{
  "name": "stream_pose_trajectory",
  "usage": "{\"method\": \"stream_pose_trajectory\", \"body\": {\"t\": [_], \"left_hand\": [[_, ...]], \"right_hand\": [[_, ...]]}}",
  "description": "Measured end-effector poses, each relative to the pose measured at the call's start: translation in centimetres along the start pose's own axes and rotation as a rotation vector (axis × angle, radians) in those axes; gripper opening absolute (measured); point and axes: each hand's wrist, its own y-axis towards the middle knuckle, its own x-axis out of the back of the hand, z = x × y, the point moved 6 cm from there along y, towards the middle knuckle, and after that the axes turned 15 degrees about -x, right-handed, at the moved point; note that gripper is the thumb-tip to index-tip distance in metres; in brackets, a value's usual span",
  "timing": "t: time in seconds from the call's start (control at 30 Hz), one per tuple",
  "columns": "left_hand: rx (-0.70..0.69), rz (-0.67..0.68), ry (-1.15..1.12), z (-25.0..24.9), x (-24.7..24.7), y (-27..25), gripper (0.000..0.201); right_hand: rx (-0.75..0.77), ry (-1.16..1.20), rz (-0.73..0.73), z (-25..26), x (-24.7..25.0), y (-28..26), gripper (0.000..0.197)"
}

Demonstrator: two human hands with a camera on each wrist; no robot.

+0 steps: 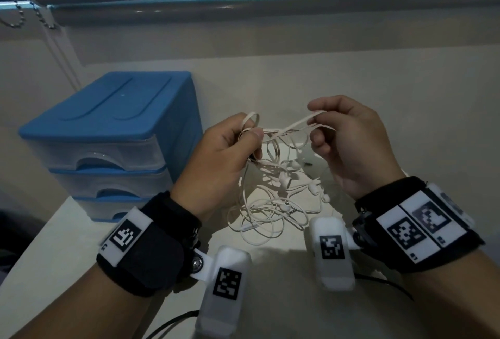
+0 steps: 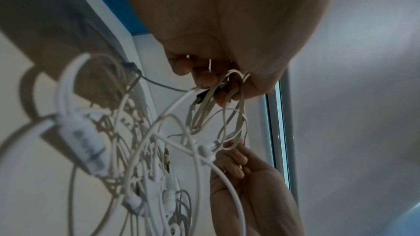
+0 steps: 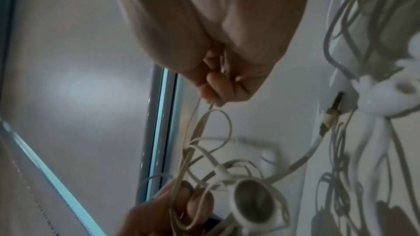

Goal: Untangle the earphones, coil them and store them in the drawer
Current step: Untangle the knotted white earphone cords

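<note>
My left hand (image 1: 224,149) pinching bunched earphones (image 1: 273,192), my right hand (image 1: 349,141) pinching one loop — tangle dangling over the table (image 1: 284,271), blue drawer unit (image 1: 108,133) left.

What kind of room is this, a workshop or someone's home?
Probably a home or office desk by a window: a white tabletop, a small blue drawer unit, and a roller blind with its bead chain behind.
</note>
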Motion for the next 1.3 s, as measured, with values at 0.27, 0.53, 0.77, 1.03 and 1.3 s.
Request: {"method": "stream_pose_trajectory", "body": {"t": [0.27, 0.53, 0.77, 1.03, 1.3], "left_hand": [[0.011, -0.161, -0.182, 0.5, 0.8, 0.1, 0.012], [0.099, -0.156, -0.397, 0.7, 0.3, 0.0, 0.022], [0.114, -0.132, -0.433, 1.0, 0.2, 0.1, 0.021], [0.068, -0.156, -0.240, 1.2, 0.5, 0.0, 0.008], [0.055, -0.185, -0.154, 1.2, 1.1, 0.0, 0.014]], "right_hand": [[0.049, -0.068, 0.271, 0.8, -1.0, -0.6, 0.027], [0.014, -0.218, 0.540, 0.5, -2.5, -2.3, 0.015], [0.109, -0.274, 0.428, 0.4, -2.2, -1.5, 0.022], [0.125, -0.103, 0.362, 1.0, -1.4, -0.8, 0.022], [-0.001, 0.299, 0.485, 1.6, -0.8, -0.8, 0.028]]}}
